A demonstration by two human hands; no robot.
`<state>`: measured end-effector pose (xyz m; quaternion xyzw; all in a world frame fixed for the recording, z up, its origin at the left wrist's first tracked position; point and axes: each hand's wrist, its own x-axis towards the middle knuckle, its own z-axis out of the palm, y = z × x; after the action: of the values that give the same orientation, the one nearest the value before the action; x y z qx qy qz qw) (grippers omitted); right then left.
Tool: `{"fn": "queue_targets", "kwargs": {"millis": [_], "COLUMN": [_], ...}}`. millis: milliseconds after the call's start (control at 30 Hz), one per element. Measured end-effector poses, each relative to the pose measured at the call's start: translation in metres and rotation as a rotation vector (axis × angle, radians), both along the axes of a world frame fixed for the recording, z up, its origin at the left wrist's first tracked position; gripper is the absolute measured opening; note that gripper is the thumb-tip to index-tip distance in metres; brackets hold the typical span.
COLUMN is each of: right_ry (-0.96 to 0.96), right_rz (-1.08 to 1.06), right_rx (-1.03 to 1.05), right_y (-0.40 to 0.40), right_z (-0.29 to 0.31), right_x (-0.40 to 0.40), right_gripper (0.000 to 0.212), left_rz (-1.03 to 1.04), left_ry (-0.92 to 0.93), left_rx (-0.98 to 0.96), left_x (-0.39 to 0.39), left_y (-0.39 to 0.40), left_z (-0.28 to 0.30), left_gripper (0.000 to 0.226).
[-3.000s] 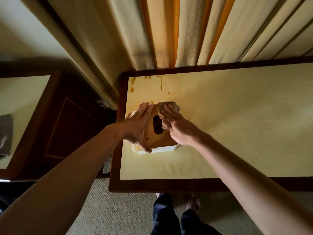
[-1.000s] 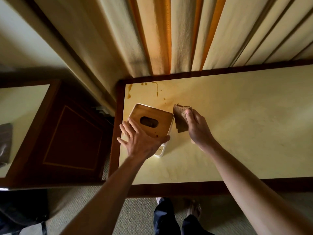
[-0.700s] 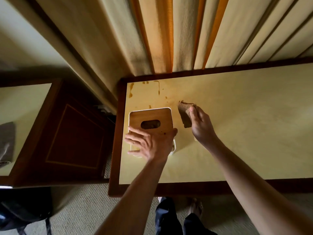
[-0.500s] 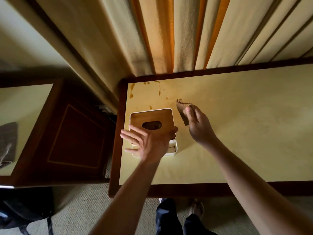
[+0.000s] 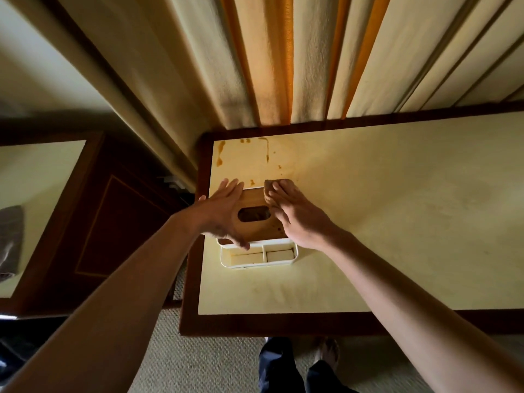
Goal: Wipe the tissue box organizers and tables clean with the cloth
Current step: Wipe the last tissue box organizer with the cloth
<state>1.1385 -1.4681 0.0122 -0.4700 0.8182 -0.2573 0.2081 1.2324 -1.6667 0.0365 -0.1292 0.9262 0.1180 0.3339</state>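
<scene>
Carpet [image 5: 198, 361], beige and looped, fills the nearest strip at 6 o'clock, where dark trouser legs and a bare foot [image 5: 329, 354] show; beyond it lies the worktop [image 5: 397, 222], pale yellow inside a dark wooden border, with brown stains [image 5: 219, 157] toward its far-left corner at 11 o'clock; a second dark-framed table [image 5: 37, 177] stands at 9 o'clock, a grey cloth at its left edge; pleated cream and orange curtains [image 5: 283, 66] hang at 12 o'clock. Near the worktop's left edge sits the tissue box organizer [image 5: 255, 222], white with a wooden lid whose oval slot runs left-right; its long axis runs near-far, open compartments toward the viewer. The left hand [image 5: 224, 214] lies flat, fingers straight, on the lid's left side; the right hand [image 5: 295, 217] presses a brown cloth [image 5: 276, 185] onto the lid's far-right corner, fingers extended over it.
</scene>
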Motion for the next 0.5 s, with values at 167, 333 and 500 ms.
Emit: {"fn": "queue_targets", "kwargs": {"millis": [167, 333, 500], "right_ry": [0.104, 0.053, -0.007], "right_rz": [0.054, 0.085, 0.114], "right_rx": [0.071, 0.105, 0.114], "right_y": [-0.001, 0.006, 0.025], "right_z": [0.004, 0.002, -0.002], "right_x": [-0.002, 0.003, 0.021], "right_gripper": [0.050, 0.051, 0.052], "left_rz": [0.008, 0.019, 0.048], "left_ry": [0.061, 0.067, 0.051], "left_rx": [-0.043, -0.049, -0.032], "left_x": [0.001, 0.000, 0.000], "left_y": [-0.001, 0.003, 0.005], "left_z": [-0.007, -0.002, 0.002], "left_gripper": [0.148, 0.147, 0.147]}}
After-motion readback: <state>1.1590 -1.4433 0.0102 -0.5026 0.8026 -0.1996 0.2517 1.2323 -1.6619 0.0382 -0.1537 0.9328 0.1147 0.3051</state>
